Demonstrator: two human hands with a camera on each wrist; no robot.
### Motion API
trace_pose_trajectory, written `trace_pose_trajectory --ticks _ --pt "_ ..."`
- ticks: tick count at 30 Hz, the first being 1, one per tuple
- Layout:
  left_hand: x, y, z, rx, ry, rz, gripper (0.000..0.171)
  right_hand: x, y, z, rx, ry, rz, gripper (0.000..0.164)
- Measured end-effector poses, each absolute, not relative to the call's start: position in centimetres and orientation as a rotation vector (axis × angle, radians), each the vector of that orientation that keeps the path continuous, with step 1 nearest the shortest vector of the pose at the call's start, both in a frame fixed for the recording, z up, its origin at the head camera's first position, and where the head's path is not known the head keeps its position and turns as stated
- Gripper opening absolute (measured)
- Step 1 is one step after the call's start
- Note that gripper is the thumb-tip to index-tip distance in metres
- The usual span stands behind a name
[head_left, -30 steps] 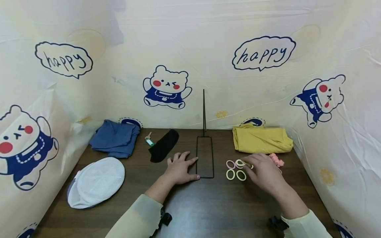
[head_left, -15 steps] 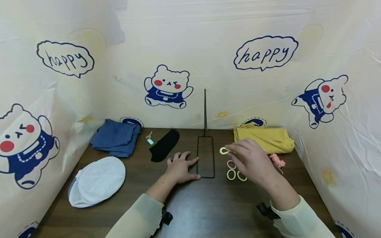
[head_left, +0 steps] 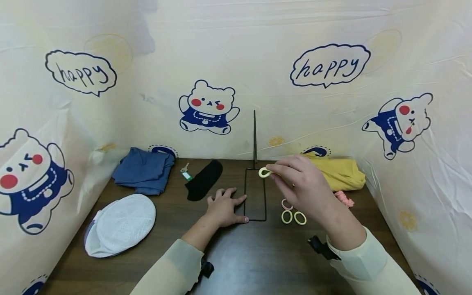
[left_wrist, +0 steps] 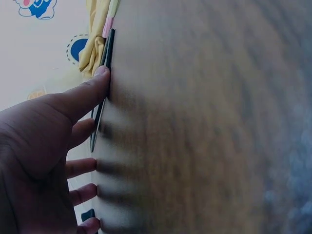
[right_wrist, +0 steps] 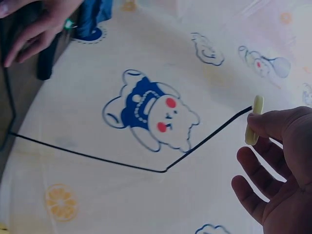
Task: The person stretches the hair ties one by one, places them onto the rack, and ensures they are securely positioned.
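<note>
Ring in pale yellow (right_wrist: 259,104) sits pinched between the right hand's (head_left: 307,186) thumb and fingertips, raised above the table (head_left: 236,256), next to the tip of the black wire stand (head_left: 255,137); whether it is round the wire I cannot tell. The left hand (head_left: 223,209) lies spread, fingers extended, thumb and forefinger touching the stand's base. Below the right hand lie a pink ring (head_left: 282,203) and two yellow rings (head_left: 282,216). Farther out are a yellow cloth (head_left: 343,174), a key (head_left: 184,168), a blue cloth (head_left: 144,170) and a white cap (head_left: 119,225).
</note>
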State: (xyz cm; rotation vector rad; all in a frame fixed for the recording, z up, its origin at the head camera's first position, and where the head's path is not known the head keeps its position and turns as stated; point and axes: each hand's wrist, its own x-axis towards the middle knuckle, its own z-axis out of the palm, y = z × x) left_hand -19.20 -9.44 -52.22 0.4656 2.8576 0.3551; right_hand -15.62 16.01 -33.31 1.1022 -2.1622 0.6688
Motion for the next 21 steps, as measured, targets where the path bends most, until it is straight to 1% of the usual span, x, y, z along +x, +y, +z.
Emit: trace_pose_trajectory --ticks 5,11,21 --pt "-19.3 -9.4 -52.0 0.458 2.85 0.35 0.086 -15.8 14.9 -32.2 1.083 -2.16 0.643 0.025" --pt "-19.4 -9.3 -52.1 0.458 2.851 0.341 0.087 -16.5 14.2 -31.9 1.073 -2.137 0.616 0.023" --pt "-19.3 -9.1 -51.7 0.453 2.845 0.333 0.086 -19.4 13.9 -32.3 1.067 -2.135 0.604 0.022"
